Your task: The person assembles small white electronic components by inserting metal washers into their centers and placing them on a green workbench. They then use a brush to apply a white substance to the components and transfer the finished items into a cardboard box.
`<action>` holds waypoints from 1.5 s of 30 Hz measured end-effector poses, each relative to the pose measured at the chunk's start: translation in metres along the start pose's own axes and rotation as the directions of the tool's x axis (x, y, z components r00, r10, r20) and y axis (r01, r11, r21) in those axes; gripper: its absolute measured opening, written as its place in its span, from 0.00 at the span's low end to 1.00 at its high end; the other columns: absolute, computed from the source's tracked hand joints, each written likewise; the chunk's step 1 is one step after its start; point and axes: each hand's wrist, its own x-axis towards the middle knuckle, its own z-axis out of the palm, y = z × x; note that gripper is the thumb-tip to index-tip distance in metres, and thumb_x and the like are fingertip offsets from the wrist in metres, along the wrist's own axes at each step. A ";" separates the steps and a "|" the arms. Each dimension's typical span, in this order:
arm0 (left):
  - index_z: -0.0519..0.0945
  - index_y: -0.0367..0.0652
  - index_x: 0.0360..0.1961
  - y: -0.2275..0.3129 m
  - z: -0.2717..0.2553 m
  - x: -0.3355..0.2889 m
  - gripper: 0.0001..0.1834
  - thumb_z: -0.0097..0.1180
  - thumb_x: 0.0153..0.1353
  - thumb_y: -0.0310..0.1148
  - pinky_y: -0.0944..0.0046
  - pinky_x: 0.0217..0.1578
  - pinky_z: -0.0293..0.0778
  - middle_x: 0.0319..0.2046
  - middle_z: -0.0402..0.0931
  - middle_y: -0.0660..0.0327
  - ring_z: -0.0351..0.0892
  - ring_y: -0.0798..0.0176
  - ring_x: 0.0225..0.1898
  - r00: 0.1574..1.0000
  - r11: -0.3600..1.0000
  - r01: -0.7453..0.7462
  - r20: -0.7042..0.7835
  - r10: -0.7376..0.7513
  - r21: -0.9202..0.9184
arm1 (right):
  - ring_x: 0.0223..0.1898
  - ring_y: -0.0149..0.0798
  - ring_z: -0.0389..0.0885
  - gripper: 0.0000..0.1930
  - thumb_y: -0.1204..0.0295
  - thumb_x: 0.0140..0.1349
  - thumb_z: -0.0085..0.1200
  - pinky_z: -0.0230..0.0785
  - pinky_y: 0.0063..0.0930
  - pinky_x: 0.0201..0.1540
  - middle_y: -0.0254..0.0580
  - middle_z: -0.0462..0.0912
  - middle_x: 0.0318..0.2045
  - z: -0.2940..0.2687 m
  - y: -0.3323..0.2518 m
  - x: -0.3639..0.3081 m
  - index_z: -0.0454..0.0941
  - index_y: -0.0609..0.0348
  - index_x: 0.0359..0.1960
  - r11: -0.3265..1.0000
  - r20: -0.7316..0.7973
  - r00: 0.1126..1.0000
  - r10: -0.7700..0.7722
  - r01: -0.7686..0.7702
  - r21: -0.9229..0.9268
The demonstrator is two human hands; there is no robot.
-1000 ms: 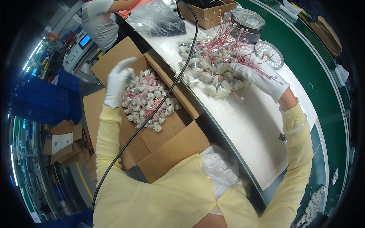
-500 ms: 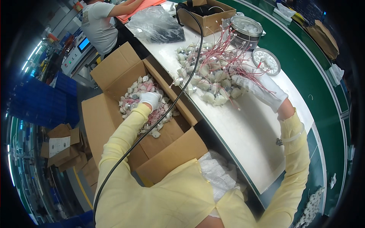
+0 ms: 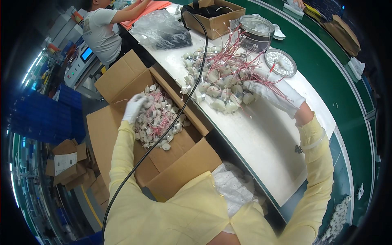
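Note:
My left hand [image 3: 134,108], in a white glove, is over the left side of an open cardboard box [image 3: 174,167]. Its fingers are curled, with a thin reddish wire sticking out beside them; what they hold is mostly hidden. Below lies a pile of small round white-and-metal parts with pink-red wires [image 3: 157,116], which look like little motors. On the white table, my gloved right hand [image 3: 275,97] rests against a heap of similar parts [image 3: 222,87]. Its fingers stretch toward the heap, partly covered by wires, and no grip shows.
A black cable [image 3: 163,135] crosses the view. Behind the heap stand a metal tin [image 3: 256,34], its round lid [image 3: 281,63], a small carton [image 3: 222,20] and clear plastic wrap [image 3: 157,27]. A co-worker [image 3: 102,32] handles orange material at the far left. Flattened cartons [image 3: 69,163] lie at left.
My left hand has moved left and slightly up from the middle of the pile to the box's left side. My right hand stays by the heap; the whole view has shifted slightly.

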 end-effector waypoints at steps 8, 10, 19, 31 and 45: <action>0.77 0.47 0.40 0.121 -0.042 -0.020 0.08 0.53 0.65 0.37 0.77 0.22 0.64 0.28 0.77 0.67 0.70 0.77 0.21 0.729 0.807 -0.573 -0.540 0.421 -0.144 | 0.43 0.24 0.76 0.15 0.74 0.66 0.51 0.71 0.20 0.45 0.34 0.80 0.43 0.009 -0.014 0.004 0.73 0.63 0.53 0.958 0.061 0.998 -0.033 0.049 -0.283; 0.75 0.44 0.41 0.158 -0.039 -0.018 0.10 0.52 0.66 0.38 0.78 0.24 0.64 0.30 0.78 0.66 0.71 0.77 0.23 0.616 0.676 -0.721 -0.588 0.524 -0.154 | 0.44 0.26 0.75 0.16 0.73 0.65 0.52 0.70 0.22 0.47 0.35 0.80 0.44 0.009 -0.017 0.005 0.73 0.62 0.53 0.909 0.060 0.995 -0.075 0.093 -0.407; 0.74 0.45 0.46 0.312 0.071 0.004 0.08 0.50 0.66 0.30 0.71 0.33 0.73 0.37 0.77 0.65 0.76 0.72 0.34 0.168 0.253 -0.950 -0.384 0.908 0.182 | 0.50 0.33 0.73 0.21 0.77 0.59 0.55 0.67 0.29 0.54 0.39 0.77 0.49 0.031 -0.040 0.010 0.70 0.63 0.55 0.904 0.008 0.988 -0.156 0.146 -0.402; 0.78 0.41 0.45 0.276 0.219 0.069 0.16 0.55 0.63 0.41 0.69 0.38 0.73 0.32 0.79 0.64 0.76 0.70 0.35 0.620 0.735 -0.662 0.442 0.648 -0.149 | 0.45 0.32 0.76 0.17 0.66 0.67 0.49 0.68 0.26 0.50 0.39 0.81 0.42 0.017 -0.041 0.002 0.73 0.62 0.53 0.887 -0.061 0.989 0.131 -0.145 -0.439; 0.73 0.49 0.46 0.308 0.238 0.038 0.08 0.47 0.68 0.35 0.74 0.19 0.72 0.32 0.77 0.64 0.77 0.68 0.26 0.731 0.651 0.267 0.590 0.343 -0.710 | 0.40 0.40 0.78 0.19 0.58 0.66 0.45 0.70 0.35 0.44 0.45 0.81 0.38 0.015 -0.024 0.022 0.77 0.60 0.46 0.744 -0.017 1.000 0.010 -0.019 -0.668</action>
